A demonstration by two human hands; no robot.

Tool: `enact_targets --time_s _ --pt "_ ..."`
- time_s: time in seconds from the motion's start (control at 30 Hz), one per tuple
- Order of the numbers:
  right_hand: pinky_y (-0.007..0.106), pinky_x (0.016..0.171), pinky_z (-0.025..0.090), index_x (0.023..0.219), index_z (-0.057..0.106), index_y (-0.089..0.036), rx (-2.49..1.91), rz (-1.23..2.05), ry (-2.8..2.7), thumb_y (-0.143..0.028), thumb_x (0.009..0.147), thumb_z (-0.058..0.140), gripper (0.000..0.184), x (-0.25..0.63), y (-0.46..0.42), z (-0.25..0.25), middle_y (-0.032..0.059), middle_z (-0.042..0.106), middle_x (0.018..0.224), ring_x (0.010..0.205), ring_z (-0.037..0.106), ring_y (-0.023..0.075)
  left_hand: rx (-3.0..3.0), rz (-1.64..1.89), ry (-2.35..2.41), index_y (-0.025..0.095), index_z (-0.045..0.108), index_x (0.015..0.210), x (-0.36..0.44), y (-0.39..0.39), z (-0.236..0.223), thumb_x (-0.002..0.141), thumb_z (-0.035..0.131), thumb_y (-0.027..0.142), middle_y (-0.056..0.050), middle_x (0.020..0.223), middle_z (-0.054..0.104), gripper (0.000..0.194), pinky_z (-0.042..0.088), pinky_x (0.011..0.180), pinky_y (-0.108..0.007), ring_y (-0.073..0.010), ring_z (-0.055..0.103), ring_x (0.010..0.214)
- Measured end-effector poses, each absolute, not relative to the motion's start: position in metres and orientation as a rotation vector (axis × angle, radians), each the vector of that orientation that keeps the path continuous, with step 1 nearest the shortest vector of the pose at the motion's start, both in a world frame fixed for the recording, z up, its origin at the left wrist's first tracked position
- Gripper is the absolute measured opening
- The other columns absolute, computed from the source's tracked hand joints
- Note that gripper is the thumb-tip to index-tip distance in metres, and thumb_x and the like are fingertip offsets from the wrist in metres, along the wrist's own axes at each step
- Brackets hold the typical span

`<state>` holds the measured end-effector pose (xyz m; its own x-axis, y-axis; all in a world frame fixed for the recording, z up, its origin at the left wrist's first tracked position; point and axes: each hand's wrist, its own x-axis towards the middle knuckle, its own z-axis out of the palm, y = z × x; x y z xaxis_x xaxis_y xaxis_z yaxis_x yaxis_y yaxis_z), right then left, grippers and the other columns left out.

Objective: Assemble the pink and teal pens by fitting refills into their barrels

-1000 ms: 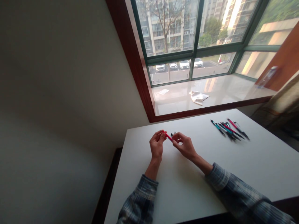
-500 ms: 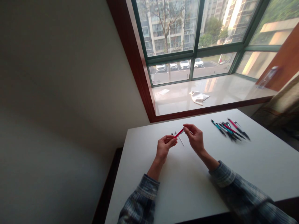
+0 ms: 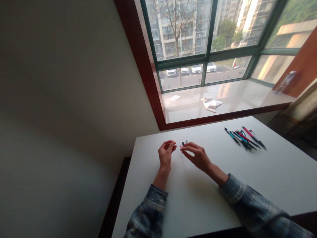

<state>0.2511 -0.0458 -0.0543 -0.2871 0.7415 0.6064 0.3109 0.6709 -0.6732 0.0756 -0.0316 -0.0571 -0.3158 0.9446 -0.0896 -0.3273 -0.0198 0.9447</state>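
Blue plaid cuff [image 3: 156, 202] on the far left, then the left hand [image 3: 165, 155], loosely curled, and I can't tell if it's holding anything. Just right of it, a slim pen [image 3: 183, 144], or maybe parts of one, sits between the hands above the white surface [image 3: 205, 201]. Only a pinkish-red bit and a dark tip show. The right hand [image 3: 196, 157] has its fingers reaching over it, but whether they're pinching or just touching, can't tell. It looks light, stiff and a bit slick, so I'd grab it mid-barrel, not by the tip. Further right, a loose pile of teal, red and black pens [image 3: 245, 138] lies on the surface.
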Motion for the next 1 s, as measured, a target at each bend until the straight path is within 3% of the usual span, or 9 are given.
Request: enact_targets --time_s 0.2,0.4,0.67,1.0 --pt "0.039 0.080 0.060 0.102 0.075 -0.024 -0.758 0.338 -2.304 -0.018 0.103 0.053 0.023 0.238 -0.053 -0.069 0.0083 0.072 0.101 0.091 0.066 0.0223 0.754 1.603 1.202 0.014 0.071 0.089 0.075 -0.031 -0.061 0.067 0.090 0.036 -0.006 0.086 0.076 0.037 0.058 0.079 -0.032 -0.0142 0.070 0.073" --pt "0.037 0.080 0.060 0.100 0.075 -0.021 -0.817 0.340 -2.389 -0.011 0.098 0.060 0.018 0.241 -0.053 -0.071 0.0084 0.069 0.099 0.091 0.067 0.0230 0.741 1.598 1.198 0.014 0.071 0.089 0.073 -0.030 -0.061 0.066 0.091 0.036 -0.004 0.085 0.075 0.038 0.057 0.077 -0.030 -0.0129 0.069 0.071" --pt "0.042 0.089 0.061 0.121 0.071 -0.023 -0.928 0.418 -2.266 -0.022 0.097 0.066 0.024 0.239 -0.048 -0.078 0.0105 0.069 0.111 0.102 0.066 0.0260 0.740 1.587 1.191 0.015 0.070 0.090 0.074 -0.030 -0.059 0.066 0.091 0.036 -0.004 0.086 0.074 0.038 0.057 0.079 -0.031 -0.0135 0.069 0.073" --pt "0.036 0.085 0.059 0.104 0.077 -0.023 -0.999 0.426 -2.269 -0.019 0.098 0.062 0.016 0.252 -0.043 -0.076 0.0091 0.069 0.101 0.089 0.070 0.0223 0.741 1.568 1.203 0.015 0.071 0.090 0.075 -0.030 -0.059 0.066 0.091 0.037 -0.004 0.086 0.074 0.039 0.057 0.080 -0.031 -0.0132 0.069 0.073"
